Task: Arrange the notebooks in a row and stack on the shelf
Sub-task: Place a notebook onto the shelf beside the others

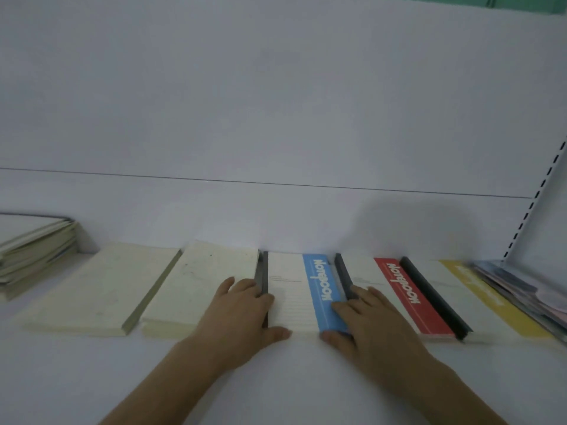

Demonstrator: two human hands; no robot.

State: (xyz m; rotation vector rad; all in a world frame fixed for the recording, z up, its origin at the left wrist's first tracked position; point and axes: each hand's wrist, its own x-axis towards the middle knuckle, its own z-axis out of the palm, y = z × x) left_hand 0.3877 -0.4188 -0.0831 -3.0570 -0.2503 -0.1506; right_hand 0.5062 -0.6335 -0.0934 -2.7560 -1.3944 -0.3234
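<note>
Fingers of my left hand (236, 311) and right hand (368, 320) lie straight and flat, gripping nothing, bracketing the white blue-striped notebook (294, 289) in the row on the white shelf (92, 378).

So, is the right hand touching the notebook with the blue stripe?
Touching. The head view shows the right hand lying flat on the blue-striped notebook, fingers over the blue stripe and thumb at its near edge.

Plain white back panel (276, 102) had a thin seam across it, slotted upright (534, 197) at right, green strip (478, 0) up top.
</note>
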